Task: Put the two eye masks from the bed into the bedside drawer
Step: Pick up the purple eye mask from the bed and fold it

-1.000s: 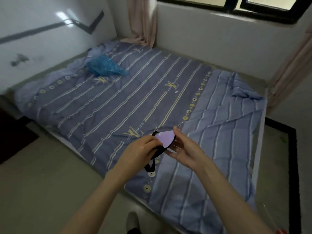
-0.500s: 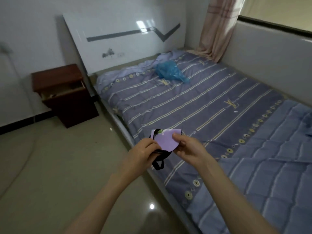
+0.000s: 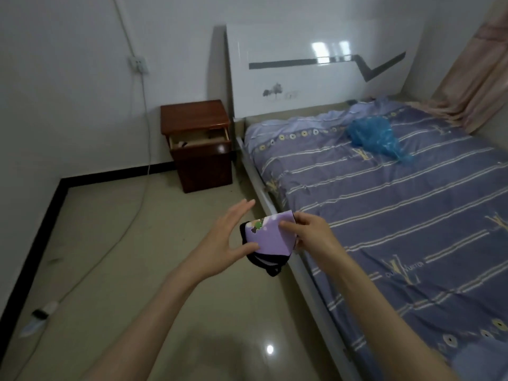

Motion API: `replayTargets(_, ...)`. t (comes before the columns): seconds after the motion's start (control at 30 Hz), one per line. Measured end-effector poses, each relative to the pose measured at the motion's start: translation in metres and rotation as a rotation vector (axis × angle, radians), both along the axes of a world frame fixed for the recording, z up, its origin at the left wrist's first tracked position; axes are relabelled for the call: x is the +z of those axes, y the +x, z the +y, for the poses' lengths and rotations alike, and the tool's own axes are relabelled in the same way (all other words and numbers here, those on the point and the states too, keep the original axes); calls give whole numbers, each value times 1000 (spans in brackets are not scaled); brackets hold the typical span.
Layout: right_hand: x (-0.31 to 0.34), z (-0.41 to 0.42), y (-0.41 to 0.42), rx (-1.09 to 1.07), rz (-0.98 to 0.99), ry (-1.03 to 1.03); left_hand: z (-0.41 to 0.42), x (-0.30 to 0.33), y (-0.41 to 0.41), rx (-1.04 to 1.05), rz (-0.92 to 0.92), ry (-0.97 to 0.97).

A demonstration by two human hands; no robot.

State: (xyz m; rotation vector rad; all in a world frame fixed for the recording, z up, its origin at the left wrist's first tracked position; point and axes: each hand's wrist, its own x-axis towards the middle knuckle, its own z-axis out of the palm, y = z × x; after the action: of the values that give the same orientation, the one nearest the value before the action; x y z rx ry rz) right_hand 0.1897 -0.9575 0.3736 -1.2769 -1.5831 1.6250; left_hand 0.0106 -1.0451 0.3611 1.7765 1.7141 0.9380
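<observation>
A purple eye mask with a small cartoon print and black edging is held in front of me, over the floor beside the bed. A second dark mask or strap hangs beneath it; I cannot tell them apart clearly. My right hand pinches the purple mask's right edge. My left hand supports its left side with the thumb under it and the fingers spread. The bedside drawer stands open in a dark red nightstand ahead, against the wall left of the headboard.
A blue plastic bag lies on the striped purple bedding. A white cable runs from a wall socket down across the tiled floor. A slipper lies at the lower left. Pink curtains hang at the far right.
My view has swung left from the bed toward the nightstand. Both hands carried the masks along; my left hand's fingers have spread open from a closed grip.
</observation>
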Motion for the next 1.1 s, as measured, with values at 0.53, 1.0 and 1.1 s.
replayTargets(0.53, -17, 145, -151, 221, 51, 66, 137, -1, -108, 636, -656, 22)
replayTargets(1.0, 4, 270, -214, 471, 107, 118, 250, 20, -167, 693, -962, 24)
replayTargets(1.1, 9, 291, -211, 495, 241, -245, 262, 24, -172, 646, -970, 28)
